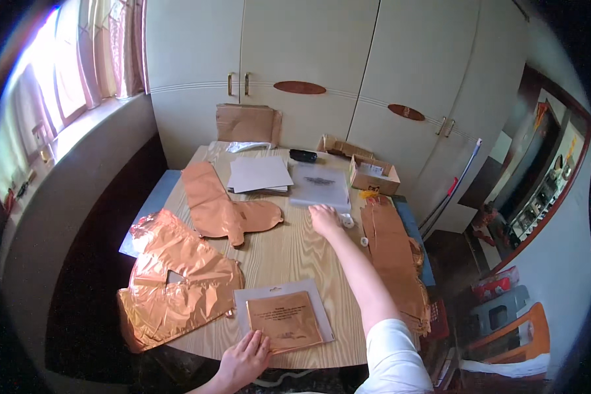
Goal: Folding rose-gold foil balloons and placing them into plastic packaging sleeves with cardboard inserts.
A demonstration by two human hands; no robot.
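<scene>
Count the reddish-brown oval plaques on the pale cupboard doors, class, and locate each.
2: left plaque, at upper centre; right plaque, farther right and slightly lower in view.

Bare wood runs up the middle of the bench (302, 257), from the copper-coloured packet (287, 320) to the clear plastic packaging (318, 188), leaving room to pass. Copper foil pieces (210, 299) block the left; the right forearm (366, 279) (itself an obstacle) slants across before a long folded foil (389, 243). Beyond, a paper stack (261, 173) and open box (374, 184) stand in the way.
</scene>
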